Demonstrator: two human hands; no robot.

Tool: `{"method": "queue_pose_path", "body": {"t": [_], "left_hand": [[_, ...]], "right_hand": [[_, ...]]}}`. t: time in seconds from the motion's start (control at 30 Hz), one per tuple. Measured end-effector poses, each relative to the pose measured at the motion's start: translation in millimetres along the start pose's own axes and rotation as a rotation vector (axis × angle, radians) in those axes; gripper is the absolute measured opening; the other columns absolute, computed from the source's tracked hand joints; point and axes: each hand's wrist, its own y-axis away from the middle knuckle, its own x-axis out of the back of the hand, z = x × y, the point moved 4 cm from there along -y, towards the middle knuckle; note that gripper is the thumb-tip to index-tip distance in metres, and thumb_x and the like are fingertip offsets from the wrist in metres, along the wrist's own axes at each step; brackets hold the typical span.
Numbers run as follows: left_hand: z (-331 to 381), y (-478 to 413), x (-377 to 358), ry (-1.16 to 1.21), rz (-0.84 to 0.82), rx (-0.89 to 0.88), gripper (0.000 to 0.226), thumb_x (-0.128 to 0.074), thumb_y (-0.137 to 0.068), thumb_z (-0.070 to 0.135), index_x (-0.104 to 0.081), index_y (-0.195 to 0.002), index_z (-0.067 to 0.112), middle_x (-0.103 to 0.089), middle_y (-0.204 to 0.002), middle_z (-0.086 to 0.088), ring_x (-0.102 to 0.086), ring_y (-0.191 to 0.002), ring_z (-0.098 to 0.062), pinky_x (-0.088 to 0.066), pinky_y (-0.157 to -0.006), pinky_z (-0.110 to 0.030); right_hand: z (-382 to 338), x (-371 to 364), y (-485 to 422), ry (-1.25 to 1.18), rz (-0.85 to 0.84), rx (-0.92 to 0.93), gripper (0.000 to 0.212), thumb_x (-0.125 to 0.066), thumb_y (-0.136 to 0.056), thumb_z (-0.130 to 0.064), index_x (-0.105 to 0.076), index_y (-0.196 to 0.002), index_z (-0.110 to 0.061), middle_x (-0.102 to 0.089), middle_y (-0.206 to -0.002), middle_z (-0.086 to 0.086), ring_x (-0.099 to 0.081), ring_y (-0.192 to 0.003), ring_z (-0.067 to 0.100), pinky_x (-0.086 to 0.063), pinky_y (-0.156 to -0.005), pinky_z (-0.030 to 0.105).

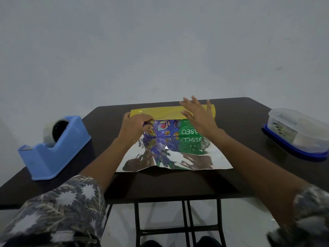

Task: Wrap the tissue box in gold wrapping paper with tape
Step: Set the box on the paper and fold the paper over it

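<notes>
Left hand (136, 126) clamps the tissue box (167, 130) at its end (right hand (200, 118) splayed above).

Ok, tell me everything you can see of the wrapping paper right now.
The wrapping paper lies on the dark table, silver side up, creased and glossy, mirroring the tissue box that sits on it. Its far edge curls up behind the box, showing the gold face. The left hand grips the box's left end beside that flap; the right hand spreads open over the flap, contact unclear.
</notes>
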Motion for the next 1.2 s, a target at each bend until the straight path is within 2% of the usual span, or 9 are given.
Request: {"method": "queue_pose_path", "body": {"t": [0.13,0.3,0.4,0.57,0.63,0.73,0.9,1.03,1.2], "left_hand": [[-2,1,1,0.017,-0.003,-0.013,0.026,-0.058,-0.092,0.028,-0.065,-0.115,0.020,-0.065,-0.119,0.004,-0.057,-0.108,-0.018,-0.013,-0.109,-0.037],[-11,2,4,0.058,0.003,-0.009,0.050,-0.047,-0.087,0.054,-0.063,-0.121,0.020,-0.060,-0.130,0.001,-0.049,-0.125,-0.015,-0.009,-0.112,-0.046],[-15,-9,14,0.197,0.135,0.046,0.039,-0.052,-0.090,0.048,-0.068,-0.114,0.022,-0.060,-0.129,0.005,-0.044,-0.131,-0.011,-0.011,-0.114,-0.051],[-10,-17,6,0.064,-0.131,-0.076,0.060,-0.037,-0.078,0.064,-0.072,-0.104,0.023,-0.066,-0.120,0.005,-0.045,-0.130,-0.013,-0.005,-0.114,-0.051],[-13,-14,2,0.057,-0.111,-0.103,0.052,-0.041,-0.084,0.059,-0.073,-0.102,0.023,-0.068,-0.116,0.005,-0.048,-0.128,-0.013,-0.004,-0.114,-0.051],[-18,-12,-3,0.118,-0.001,-0.085,0.025,-0.056,-0.091,0.035,-0.074,-0.100,0.021,-0.070,-0.113,0.001,-0.051,-0.125,-0.016,-0.002,-0.115,-0.048],[-18,-11,-5,0.098,0.044,-0.132,0.028,-0.055,-0.089,0.038,-0.075,-0.097,0.021,-0.070,-0.112,0.001,-0.048,-0.129,-0.017,-0.005,-0.114,-0.049],[-19,-12,-7,0.057,0.054,-0.165,0.029,-0.052,-0.090,0.037,-0.075,-0.097,0.021,-0.069,-0.113,0.000,-0.046,-0.130,-0.017,-0.005,-0.113,-0.047],[-22,-14,-8,0.094,0.053,-0.118,0.021,-0.059,-0.089,0.031,-0.076,-0.097,0.020,-0.068,-0.116,-0.002,-0.046,-0.130,-0.016,-0.005,-0.114,-0.044]], "right_hand": [[4,-22,-8,0.075,-0.216,0.111,0.044,-0.029,-0.102,-0.035,-0.032,-0.145,-0.027,-0.024,-0.155,-0.008,-0.008,-0.146,0.013,0.004,-0.115,0.047],[7,-28,-7,0.142,-0.183,0.147,0.044,-0.029,-0.101,-0.034,-0.031,-0.145,-0.029,-0.032,-0.151,-0.010,-0.020,-0.144,0.012,-0.006,-0.116,0.042],[8,-28,-8,0.145,-0.162,0.155,0.043,-0.030,-0.101,-0.033,-0.033,-0.144,-0.030,-0.035,-0.150,-0.011,-0.023,-0.143,0.013,-0.007,-0.116,0.042],[8,-29,-7,0.137,-0.140,0.158,0.043,-0.032,-0.101,-0.034,-0.033,-0.144,-0.031,-0.036,-0.149,-0.011,-0.022,-0.143,0.012,-0.006,-0.116,0.041],[8,-27,-7,0.143,-0.150,0.165,0.044,-0.032,-0.101,-0.033,-0.032,-0.145,-0.029,-0.035,-0.150,-0.010,-0.022,-0.143,0.012,-0.008,-0.116,0.040],[16,-21,-2,0.098,-0.127,0.169,0.043,-0.036,-0.101,-0.030,-0.038,-0.143,-0.023,-0.039,-0.149,-0.004,-0.027,-0.141,0.016,-0.017,-0.113,0.035],[57,-5,28,-0.056,-0.020,0.044,0.045,-0.047,-0.097,-0.026,-0.040,-0.142,-0.022,-0.038,-0.149,-0.002,-0.032,-0.139,0.017,-0.023,-0.114,0.037],[84,14,46,-0.138,0.063,-0.043,0.052,-0.044,-0.097,-0.037,-0.033,-0.145,-0.022,-0.033,-0.151,-0.002,-0.024,-0.143,0.016,-0.015,-0.115,0.038],[67,20,22,-0.188,0.054,0.049,0.042,-0.040,-0.100,-0.028,-0.043,-0.140,-0.017,-0.037,-0.149,-0.001,-0.022,-0.143,0.017,-0.011,-0.115,0.038]]}}
